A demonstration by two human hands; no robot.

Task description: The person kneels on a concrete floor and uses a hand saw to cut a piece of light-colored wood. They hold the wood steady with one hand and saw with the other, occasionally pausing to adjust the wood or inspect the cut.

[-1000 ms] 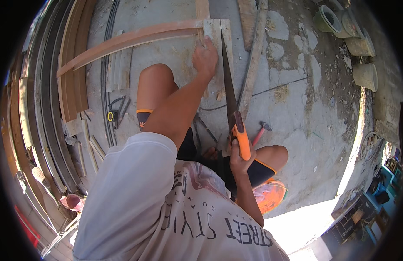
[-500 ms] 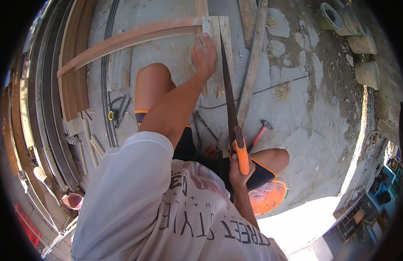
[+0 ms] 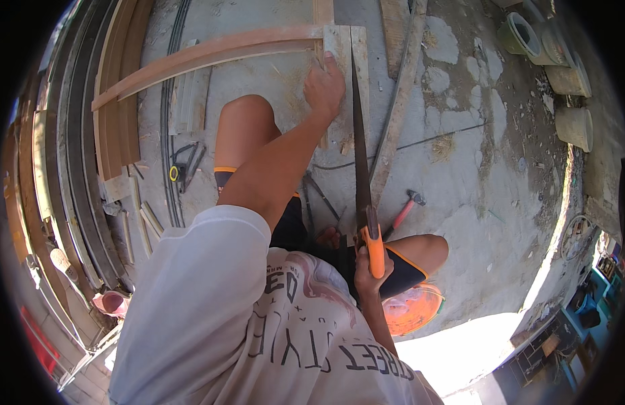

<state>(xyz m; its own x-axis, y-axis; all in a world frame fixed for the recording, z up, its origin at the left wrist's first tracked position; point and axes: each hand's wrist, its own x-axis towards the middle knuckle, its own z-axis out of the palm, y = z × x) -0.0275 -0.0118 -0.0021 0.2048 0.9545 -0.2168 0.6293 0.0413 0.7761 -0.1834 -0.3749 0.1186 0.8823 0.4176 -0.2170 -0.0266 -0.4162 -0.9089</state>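
Observation:
My right hand is closed around the orange handle of a handsaw, low in front of my body. The saw's long dark blade points away from me, its far end in a narrow slit of a pale wooden board. My left hand grips that board just left of the blade, thumb side up, the other fingers partly hidden. A long reddish wooden strip runs left from the board, and another strip reaches away at the far edge.
A hammer with a red handle lies by my right knee, above an orange bucket. Pliers-like tools and a tape measure lie left. Long planks line the left side. Pots stand far right. A long timber lies right of the saw.
The saw has come slightly toward me, its blade still in the slit. My left hand keeps its grip on the board. The whole view has shifted a little.

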